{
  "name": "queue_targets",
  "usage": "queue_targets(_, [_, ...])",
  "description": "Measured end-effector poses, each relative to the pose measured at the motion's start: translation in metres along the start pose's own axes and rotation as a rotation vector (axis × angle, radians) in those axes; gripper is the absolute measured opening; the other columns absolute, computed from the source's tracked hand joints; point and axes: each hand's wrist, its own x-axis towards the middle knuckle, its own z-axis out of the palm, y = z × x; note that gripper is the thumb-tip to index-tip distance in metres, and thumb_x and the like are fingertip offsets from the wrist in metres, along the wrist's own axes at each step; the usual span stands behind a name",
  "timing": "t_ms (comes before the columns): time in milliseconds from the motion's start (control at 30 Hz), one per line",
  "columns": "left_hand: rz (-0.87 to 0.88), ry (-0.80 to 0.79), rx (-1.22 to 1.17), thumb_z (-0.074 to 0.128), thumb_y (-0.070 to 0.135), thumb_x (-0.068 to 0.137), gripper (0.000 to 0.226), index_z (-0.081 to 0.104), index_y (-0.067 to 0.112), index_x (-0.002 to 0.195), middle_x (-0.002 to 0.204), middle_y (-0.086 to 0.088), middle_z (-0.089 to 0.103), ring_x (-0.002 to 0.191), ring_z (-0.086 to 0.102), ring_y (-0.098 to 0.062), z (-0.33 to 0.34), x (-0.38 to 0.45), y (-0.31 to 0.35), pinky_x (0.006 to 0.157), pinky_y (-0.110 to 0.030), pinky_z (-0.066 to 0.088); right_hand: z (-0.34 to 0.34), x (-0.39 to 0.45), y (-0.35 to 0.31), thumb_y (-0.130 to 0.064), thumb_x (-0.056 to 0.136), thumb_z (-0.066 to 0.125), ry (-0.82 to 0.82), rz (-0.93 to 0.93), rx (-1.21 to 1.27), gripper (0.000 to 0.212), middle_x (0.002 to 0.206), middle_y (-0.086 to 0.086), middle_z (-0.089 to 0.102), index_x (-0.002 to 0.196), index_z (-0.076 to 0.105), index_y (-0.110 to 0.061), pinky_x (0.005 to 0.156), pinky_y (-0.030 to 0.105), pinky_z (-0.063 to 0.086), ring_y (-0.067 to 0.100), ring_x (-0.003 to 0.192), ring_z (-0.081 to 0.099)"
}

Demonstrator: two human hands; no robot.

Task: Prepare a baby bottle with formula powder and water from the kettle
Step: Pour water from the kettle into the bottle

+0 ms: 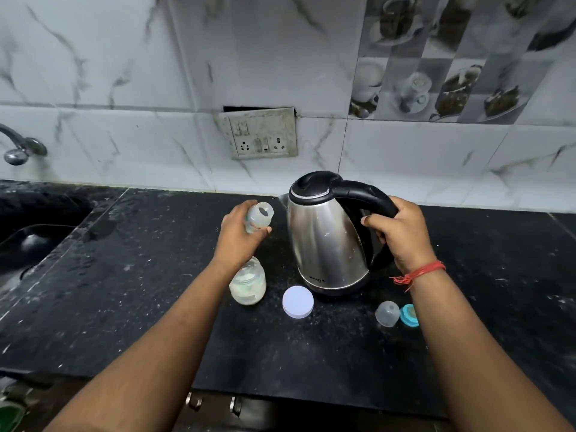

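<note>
My left hand (240, 235) grips a small clear baby bottle (259, 217), tilted with its open mouth toward the kettle's spout. A steel kettle (324, 241) with a black lid stands on the black counter (140, 307), and my right hand (402, 235) is wrapped round its black handle. Below my left wrist stands an open glass jar of white powder (248, 283). Its white lid (297, 302) lies flat beside it. The bottle's clear cap (387, 313) and blue teat ring (409, 315) lie in front of the kettle, to the right.
A sink (34, 241) with a tap (18, 149) is at the left. A switch and socket plate (261, 134) sits on the tiled wall behind the kettle. The counter's front edge runs near the bottom, with drawer handles (215, 403) below.
</note>
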Motion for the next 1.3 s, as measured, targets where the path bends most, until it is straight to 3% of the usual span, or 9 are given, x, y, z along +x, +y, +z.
queue_targets(167, [0.013, -0.041, 0.053, 0.085, 0.015, 0.078, 0.065, 0.058, 0.015, 0.138, 0.133, -0.005, 0.062, 0.125, 0.050, -0.028, 0.003, -0.006, -0.006, 0.104, -0.034, 0.039, 0.002, -0.004, -0.005, 0.008, 0.076, 0.071, -0.075, -0.014, -0.148, 0.024, 0.049, -0.014, 0.052, 0.071, 0.065, -0.015, 0.048, 0.019, 0.038, 0.004, 0.046, 0.046])
queue_targets(233, [0.032, -0.060, 0.071, 0.085, 0.015, 0.079, 0.066, 0.058, 0.015, 0.139, 0.134, -0.004, 0.062, 0.127, 0.050, -0.029, 0.004, -0.008, -0.008, 0.106, -0.035, 0.038, 0.004, -0.005, -0.006, 0.006, 0.075, 0.073, -0.099, -0.013, -0.200, 0.027, 0.049, -0.016, 0.056, 0.071, 0.066, -0.020, 0.050, 0.017, 0.040, 0.001, 0.047, 0.049])
queue_targets(367, [0.058, -0.079, 0.109, 0.085, 0.013, 0.079, 0.065, 0.059, 0.014, 0.138, 0.135, -0.004, 0.062, 0.128, 0.049, -0.030, 0.004, -0.013, -0.013, 0.105, -0.030, 0.032, 0.007, -0.005, -0.008, -0.016, 0.062, 0.073, -0.117, 0.008, -0.233, 0.015, 0.050, -0.015, 0.057, 0.063, 0.068, -0.030, 0.054, 0.024, 0.040, 0.005, 0.048, 0.050])
queue_targets(433, [0.065, -0.081, 0.123, 0.085, 0.014, 0.079, 0.065, 0.058, 0.014, 0.138, 0.135, -0.003, 0.062, 0.128, 0.048, -0.030, 0.004, -0.014, -0.015, 0.104, -0.028, 0.029, 0.007, -0.004, -0.008, -0.016, 0.062, 0.072, -0.131, 0.016, -0.251, 0.015, 0.049, -0.014, 0.055, 0.062, 0.068, -0.031, 0.055, 0.026, 0.038, 0.005, 0.046, 0.048])
queue_targets(600, [0.080, -0.096, 0.158, 0.085, 0.017, 0.080, 0.065, 0.058, 0.016, 0.139, 0.135, -0.001, 0.062, 0.129, 0.047, -0.029, 0.005, -0.018, -0.022, 0.106, -0.030, 0.031, 0.006, 0.001, -0.012, 0.001, 0.074, 0.074, -0.161, 0.015, -0.334, 0.025, 0.044, -0.013, 0.053, 0.064, 0.062, -0.019, 0.052, 0.025, 0.035, 0.003, 0.041, 0.045])
queue_targets(833, [0.089, -0.123, 0.196, 0.084, 0.018, 0.082, 0.066, 0.056, 0.018, 0.141, 0.138, 0.002, 0.060, 0.134, 0.042, -0.027, 0.009, -0.023, -0.025, 0.109, -0.028, 0.028, 0.004, 0.013, -0.018, -0.002, 0.072, 0.074, -0.182, 0.016, -0.421, 0.015, 0.045, -0.011, 0.055, 0.072, 0.067, -0.016, 0.055, 0.026, 0.038, 0.004, 0.042, 0.048])
queue_targets(1000, [0.082, -0.129, 0.202, 0.083, 0.020, 0.082, 0.067, 0.055, 0.019, 0.142, 0.138, 0.001, 0.060, 0.135, 0.041, -0.026, 0.011, -0.021, -0.026, 0.112, -0.034, 0.032, 0.007, 0.020, -0.024, -0.005, 0.072, 0.075, -0.220, 0.011, -0.477, 0.012, 0.062, -0.001, 0.064, 0.075, 0.069, -0.015, 0.060, 0.028, 0.044, 0.016, 0.060, 0.059])
queue_targets(1167, [0.086, -0.137, 0.235, 0.084, 0.022, 0.082, 0.068, 0.054, 0.020, 0.143, 0.139, 0.001, 0.060, 0.135, 0.042, -0.027, 0.012, -0.017, -0.027, 0.113, -0.040, 0.036, 0.010, 0.029, -0.030, -0.007, 0.073, 0.075, -0.251, 0.004, -0.539, 0.019, 0.056, -0.012, 0.063, 0.071, 0.068, -0.024, 0.050, 0.015, 0.042, 0.001, 0.051, 0.057])
queue_targets(1300, [0.077, -0.143, 0.269, 0.083, 0.026, 0.081, 0.069, 0.054, 0.024, 0.143, 0.140, 0.002, 0.059, 0.135, 0.042, -0.028, 0.012, -0.015, -0.030, 0.112, -0.046, 0.039, 0.012, 0.035, -0.034, -0.008, 0.072, 0.075, -0.258, 0.003, -0.562, 0.019, 0.058, -0.010, 0.065, 0.071, 0.068, -0.025, 0.057, 0.023, 0.045, 0.010, 0.057, 0.061])
